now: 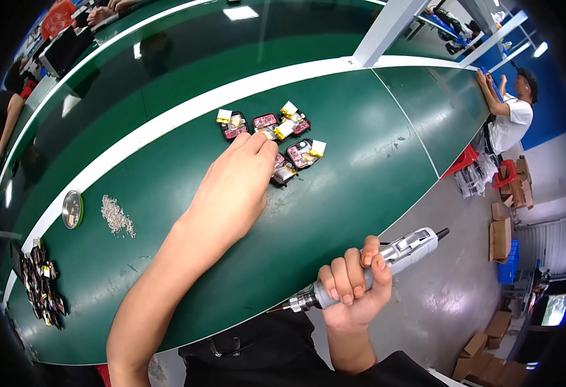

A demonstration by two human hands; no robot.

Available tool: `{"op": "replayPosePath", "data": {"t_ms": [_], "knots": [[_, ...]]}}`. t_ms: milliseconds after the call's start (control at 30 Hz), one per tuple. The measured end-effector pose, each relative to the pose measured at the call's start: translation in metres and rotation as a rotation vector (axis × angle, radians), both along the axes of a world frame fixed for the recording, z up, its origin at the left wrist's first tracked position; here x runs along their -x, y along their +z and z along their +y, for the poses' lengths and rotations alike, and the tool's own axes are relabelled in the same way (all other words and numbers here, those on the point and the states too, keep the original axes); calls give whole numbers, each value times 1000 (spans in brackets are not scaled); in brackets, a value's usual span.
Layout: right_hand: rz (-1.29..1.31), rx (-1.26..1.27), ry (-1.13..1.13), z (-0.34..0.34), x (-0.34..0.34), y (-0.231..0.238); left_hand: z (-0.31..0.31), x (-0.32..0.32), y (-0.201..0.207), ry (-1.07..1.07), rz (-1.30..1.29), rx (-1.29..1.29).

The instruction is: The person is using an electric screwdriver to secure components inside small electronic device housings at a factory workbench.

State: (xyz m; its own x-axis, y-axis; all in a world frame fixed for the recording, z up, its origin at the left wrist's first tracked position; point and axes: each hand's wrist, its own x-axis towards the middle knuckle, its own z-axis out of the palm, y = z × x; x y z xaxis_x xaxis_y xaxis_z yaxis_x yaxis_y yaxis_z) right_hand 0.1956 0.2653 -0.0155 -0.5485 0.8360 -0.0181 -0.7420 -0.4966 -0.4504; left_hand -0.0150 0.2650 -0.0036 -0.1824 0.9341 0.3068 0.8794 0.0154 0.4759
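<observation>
My right hand point(354, 284) is wrapped round a grey and silver electric screwdriver point(412, 250), held near the table's front edge with its thin bit pointing left. Over the middle of the green table my left hand point(238, 177) reaches into a loose group of small black-cased electronic units. Its fingers are pressed together and bent down at one unit point(265, 121); what is between the fingertips is hidden. Nearby lie a unit point(234, 126) on the left, another point(303, 155) on the right and one point(285, 173) partly behind the hand. Several have yellow-and-white battery packs beside or on them.
A pile of tiny silver screws point(116, 217) lies left of my left arm, beside a small round dish point(72, 209). Many dark units are heaped point(43, 287) at the far left. A white post point(389, 32) rises behind the table. A person point(512, 113) works at the right.
</observation>
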Motion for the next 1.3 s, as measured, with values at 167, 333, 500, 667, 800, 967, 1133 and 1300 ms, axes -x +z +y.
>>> {"op": "replayPosePath", "data": {"t_ms": [167, 333, 500, 667, 800, 967, 1133, 1300], "knots": [[-50, 9, 33, 2, 5, 0, 10, -2, 2, 40, 25, -19], [-107, 38, 63, -7, 7, 3, 20, -3, 5, 85, -32, 91], [-111, 124, 169, -32, 11, -2, -12, 1, 9, -12, 77, 80], [-88, 133, 237, -49, 10, -11, -76, -17, -3, -188, 275, 59], [-150, 248, 276, -79, 7, -7, -128, -33, 1, -204, 353, -36], [-246, 168, 303, -100, 15, -16, -160, -48, -7, -145, 270, -49], [-260, 63, 294, -108, 14, -20, -165, -51, -7, -114, 358, -28], [-172, 109, 384, -93, 5, -16, -174, -51, -7, -127, 322, 49]]}}
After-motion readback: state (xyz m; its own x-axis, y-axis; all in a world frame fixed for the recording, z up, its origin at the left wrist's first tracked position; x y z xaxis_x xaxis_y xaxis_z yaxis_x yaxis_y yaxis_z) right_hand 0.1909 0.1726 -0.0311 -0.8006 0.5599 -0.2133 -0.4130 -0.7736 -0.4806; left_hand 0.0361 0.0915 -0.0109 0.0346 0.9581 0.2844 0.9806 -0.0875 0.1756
